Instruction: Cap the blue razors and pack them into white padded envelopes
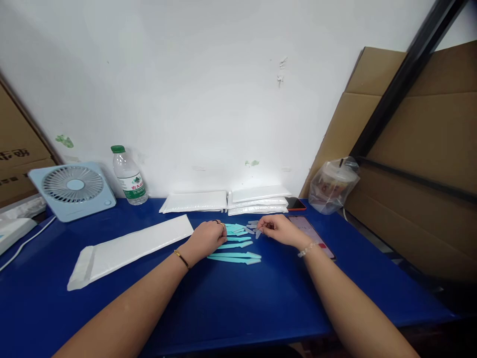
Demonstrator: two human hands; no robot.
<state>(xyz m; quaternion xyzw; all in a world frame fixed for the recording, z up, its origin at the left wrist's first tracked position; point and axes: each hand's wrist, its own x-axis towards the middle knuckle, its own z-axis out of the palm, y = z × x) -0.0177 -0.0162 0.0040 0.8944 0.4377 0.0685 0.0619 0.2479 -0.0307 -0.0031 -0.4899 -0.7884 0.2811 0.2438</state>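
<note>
Several teal eyebrow razors lie on the blue table between my hands, most with their blade ends pointing right. My left hand is closed at the handle end of a teal razor; its fingertips are partly hidden. In a pinch, my right hand holds a small translucent blade cap. Other translucent caps lie just left of those fingers, beside the farther razors.
A long white padded bag lies at the left. White packets and a stack of packets stand along the wall. Around them are a fan, a water bottle, a phone and a bagged cup.
</note>
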